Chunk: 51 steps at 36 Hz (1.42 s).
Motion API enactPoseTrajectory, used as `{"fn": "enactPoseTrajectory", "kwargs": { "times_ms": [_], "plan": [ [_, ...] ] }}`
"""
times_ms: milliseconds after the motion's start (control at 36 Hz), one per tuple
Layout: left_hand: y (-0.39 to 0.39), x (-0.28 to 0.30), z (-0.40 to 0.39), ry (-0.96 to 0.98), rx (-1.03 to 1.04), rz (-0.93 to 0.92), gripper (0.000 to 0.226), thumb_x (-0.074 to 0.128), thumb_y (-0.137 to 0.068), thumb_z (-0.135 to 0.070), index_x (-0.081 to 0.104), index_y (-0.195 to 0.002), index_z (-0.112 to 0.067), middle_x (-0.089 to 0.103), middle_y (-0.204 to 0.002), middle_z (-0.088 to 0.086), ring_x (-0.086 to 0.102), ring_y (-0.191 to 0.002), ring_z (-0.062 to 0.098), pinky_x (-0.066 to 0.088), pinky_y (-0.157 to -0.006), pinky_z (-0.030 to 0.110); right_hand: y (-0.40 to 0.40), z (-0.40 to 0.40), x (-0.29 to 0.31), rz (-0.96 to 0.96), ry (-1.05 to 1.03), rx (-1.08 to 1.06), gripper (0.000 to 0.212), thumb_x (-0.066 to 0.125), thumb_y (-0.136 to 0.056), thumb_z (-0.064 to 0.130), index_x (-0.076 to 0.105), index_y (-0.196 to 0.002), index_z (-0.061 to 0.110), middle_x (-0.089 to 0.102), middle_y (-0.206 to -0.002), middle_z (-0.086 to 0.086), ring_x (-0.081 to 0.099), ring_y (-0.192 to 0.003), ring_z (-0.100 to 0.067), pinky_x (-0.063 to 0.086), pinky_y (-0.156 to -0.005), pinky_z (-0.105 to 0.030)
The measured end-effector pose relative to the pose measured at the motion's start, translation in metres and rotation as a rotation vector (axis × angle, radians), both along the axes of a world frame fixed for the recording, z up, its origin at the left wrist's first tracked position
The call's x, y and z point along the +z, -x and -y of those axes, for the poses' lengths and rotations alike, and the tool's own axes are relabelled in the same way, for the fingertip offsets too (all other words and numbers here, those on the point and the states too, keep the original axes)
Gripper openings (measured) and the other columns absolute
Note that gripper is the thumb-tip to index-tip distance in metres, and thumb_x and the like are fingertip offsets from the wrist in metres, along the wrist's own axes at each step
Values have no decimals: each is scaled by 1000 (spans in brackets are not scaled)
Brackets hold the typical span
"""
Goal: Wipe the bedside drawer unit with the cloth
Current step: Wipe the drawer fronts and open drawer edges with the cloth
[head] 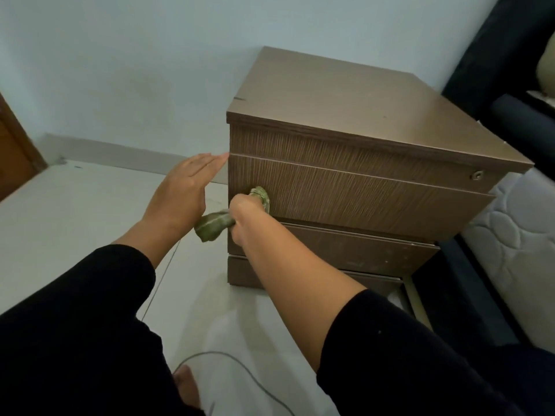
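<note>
Wall [135,55]: pale blue, behind unit, well beyond all fingertips.
Floor [75,211]: light tile, under both arms; thin grey cable [240,367] loops across it near a bare foot [187,388] at bottom edge.
Bed [516,235]: quilted white mattress in dark frame, just R of unit, well apart from both hands.
Unit [345,187]: brown wood-grain bedside drawers w/ plain top; 3 drawer fronts, lower ones jut out a bit. Small round lock [477,175] at upper R of front, far from fingers.
Sleeves: black, pushed up both forearms.
L hand [183,190]: flat, fingers straight & together, holding nothing; fingertips at unit's front L edge, by seam above the 2nd drawer. Contact: can't tell.
R hand [244,216]: fist clenched on cloth, knuckles toward 2nd drawer front, near its L end.
Cloth [214,226]: green, bunched; one end pokes past R fingers & presses on drawer face, other end hangs out behind fist, below L palm.
</note>
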<state>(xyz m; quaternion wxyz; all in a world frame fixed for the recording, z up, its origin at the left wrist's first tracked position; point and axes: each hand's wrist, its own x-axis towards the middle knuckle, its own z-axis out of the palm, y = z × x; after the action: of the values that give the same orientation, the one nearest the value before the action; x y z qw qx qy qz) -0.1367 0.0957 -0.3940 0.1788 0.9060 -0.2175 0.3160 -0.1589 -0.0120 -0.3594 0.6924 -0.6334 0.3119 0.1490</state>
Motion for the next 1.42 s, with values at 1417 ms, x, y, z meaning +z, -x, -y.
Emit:
{"fn": "enactPoseTrajectory", "kwargs": {
  "times_ms": [1417],
  "plan": [
    [37, -78, 22, 289, -3, -461, 27, 53, -90, -7, 62, -115, -11, 64, -114, 9, 58, -105, 24, 40, -91, 26, 33, 47, 2, 515, 1290, 343, 34, 47, -83, 3, 56, -116, 8, 60, -113, -13, 56, -104, -34, 46, -85, -42]
  ]
}}
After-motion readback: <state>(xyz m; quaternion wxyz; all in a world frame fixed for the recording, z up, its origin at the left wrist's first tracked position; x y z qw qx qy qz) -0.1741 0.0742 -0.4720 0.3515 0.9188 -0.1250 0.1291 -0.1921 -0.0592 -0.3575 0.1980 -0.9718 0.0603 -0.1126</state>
